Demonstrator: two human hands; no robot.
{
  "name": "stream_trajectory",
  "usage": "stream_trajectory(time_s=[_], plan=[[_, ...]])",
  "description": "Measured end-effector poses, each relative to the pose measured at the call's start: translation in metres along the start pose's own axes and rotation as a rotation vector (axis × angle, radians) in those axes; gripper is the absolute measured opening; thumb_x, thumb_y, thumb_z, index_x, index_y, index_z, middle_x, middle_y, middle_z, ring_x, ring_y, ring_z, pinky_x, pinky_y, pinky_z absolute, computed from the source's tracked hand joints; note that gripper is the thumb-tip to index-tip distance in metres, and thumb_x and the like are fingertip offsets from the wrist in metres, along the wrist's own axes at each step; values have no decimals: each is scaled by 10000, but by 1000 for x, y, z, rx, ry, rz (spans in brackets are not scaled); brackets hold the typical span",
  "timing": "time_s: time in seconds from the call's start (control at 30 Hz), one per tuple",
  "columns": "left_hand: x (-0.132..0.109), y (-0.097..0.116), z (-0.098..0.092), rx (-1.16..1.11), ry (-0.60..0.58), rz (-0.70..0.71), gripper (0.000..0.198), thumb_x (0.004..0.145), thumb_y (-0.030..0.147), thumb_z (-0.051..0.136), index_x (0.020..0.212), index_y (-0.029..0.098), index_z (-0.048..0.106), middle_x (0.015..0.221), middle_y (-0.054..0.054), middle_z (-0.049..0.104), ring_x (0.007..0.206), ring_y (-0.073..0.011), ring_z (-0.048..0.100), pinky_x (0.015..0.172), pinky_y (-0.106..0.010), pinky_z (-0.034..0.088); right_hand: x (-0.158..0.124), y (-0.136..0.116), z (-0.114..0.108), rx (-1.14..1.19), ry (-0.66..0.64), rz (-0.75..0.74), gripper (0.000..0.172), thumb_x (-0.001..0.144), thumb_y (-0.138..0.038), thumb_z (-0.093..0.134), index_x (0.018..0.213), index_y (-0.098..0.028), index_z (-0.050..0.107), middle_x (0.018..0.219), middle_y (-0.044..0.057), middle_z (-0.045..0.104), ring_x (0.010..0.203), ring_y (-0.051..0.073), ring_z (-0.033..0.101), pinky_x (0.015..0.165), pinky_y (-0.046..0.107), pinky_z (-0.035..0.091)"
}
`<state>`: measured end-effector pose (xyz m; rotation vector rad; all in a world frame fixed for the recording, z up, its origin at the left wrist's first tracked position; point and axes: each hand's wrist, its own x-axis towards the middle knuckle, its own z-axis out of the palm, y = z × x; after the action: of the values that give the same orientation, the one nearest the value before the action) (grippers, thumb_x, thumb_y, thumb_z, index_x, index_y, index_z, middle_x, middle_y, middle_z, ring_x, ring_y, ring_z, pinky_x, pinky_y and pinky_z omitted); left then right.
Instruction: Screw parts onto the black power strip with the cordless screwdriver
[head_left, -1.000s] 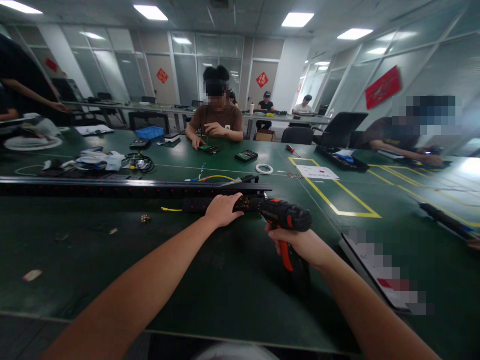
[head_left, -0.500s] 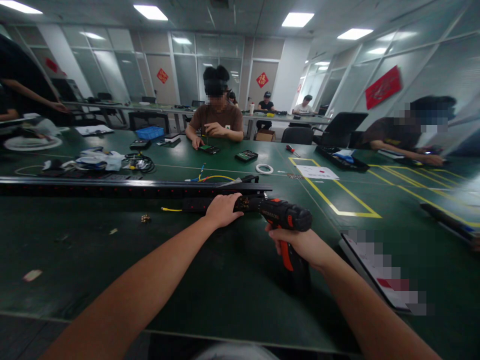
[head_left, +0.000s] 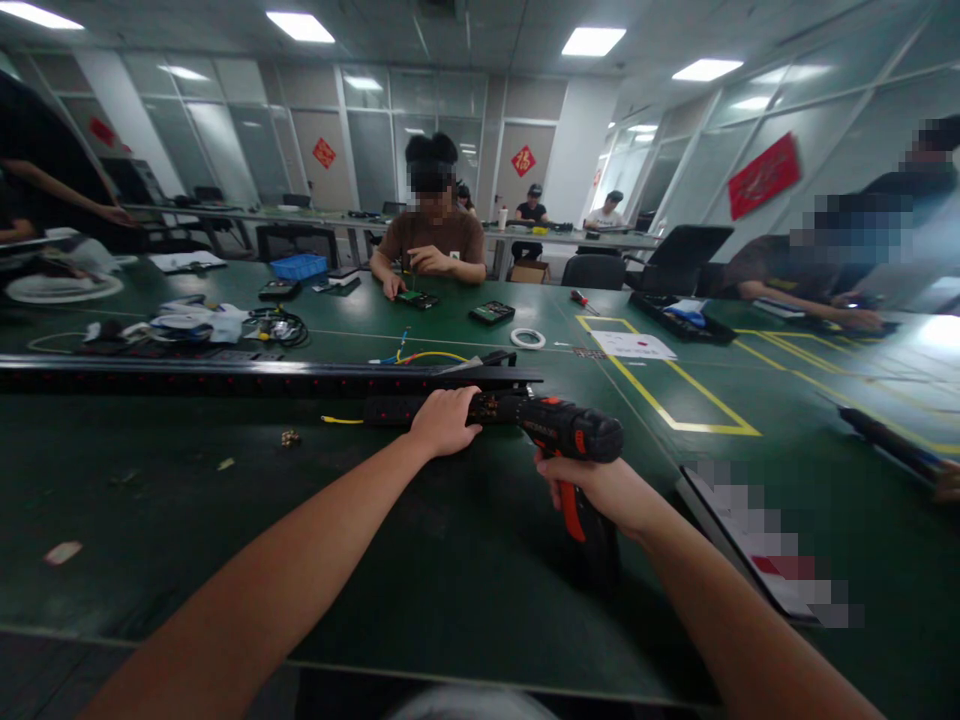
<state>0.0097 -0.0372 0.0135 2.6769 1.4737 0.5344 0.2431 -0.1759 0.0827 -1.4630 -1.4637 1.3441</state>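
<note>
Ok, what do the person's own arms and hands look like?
The left hand and right hand are ungloved. Both forearms are bare, with no sleeve, watch, cable or marking visible. Parts of the hands are hidden, so rings cannot be ruled out.

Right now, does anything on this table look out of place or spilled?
Mild untidiness only: a pale scrap lies loose at the near left, and a little heap of brass-coloured bits sits uncontained, left of the left hand. No damage shows.

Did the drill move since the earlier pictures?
No, not that I can see: the drill, held in the right hand, shows in the same spot below the white ring.
</note>
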Motion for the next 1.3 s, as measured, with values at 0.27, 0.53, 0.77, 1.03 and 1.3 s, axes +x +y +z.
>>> stream_trajectory(time_s=[0.27,0.53,0.77,1.03,1.3], plan=[[1,-1,0,20,-11,24,610,993,420,761,1511,195,532,1480,-149,682,1358,-339,656,1150,-460,474,1,1,-1,1,-16,0,174,723,-340,741,830,-212,691,591,-16,661,576,188,629,574,295,510],[2,-6,3,24,-18,52,647,1000,437,756,1534,165,512,1477,-169,683,1362,-357,656,1146,-479,474,0,0,1,-17,-12,-25,173,716,-344,737,807,-209,678,601,-17,651,568,186,625,570,303,505],[1,-4,2,31,-9,38,648,992,444,767,1533,182,526,1493,-158,679,1354,-345,666,1150,-464,482,1,-1,2,-29,14,-4,216,685,-371,745,800,-203,672,603,-18,643,567,190,617,570,318,508],[2,-6,5,37,-6,45,646,1006,443,747,1547,176,516,1507,-165,670,1364,-350,659,1153,-474,477,1,-1,1,-48,5,-13,210,705,-369,746,815,-208,667,618,-17,643,576,195,631,581,324,516],[1,-5,4,33,-2,49,655,1008,443,747,1548,154,514,1495,-168,677,1355,-350,664,1152,-472,475,-1,-4,2,-45,4,-10,216,700,-371,753,809,-208,665,616,-15,644,579,198,636,575,321,513]])
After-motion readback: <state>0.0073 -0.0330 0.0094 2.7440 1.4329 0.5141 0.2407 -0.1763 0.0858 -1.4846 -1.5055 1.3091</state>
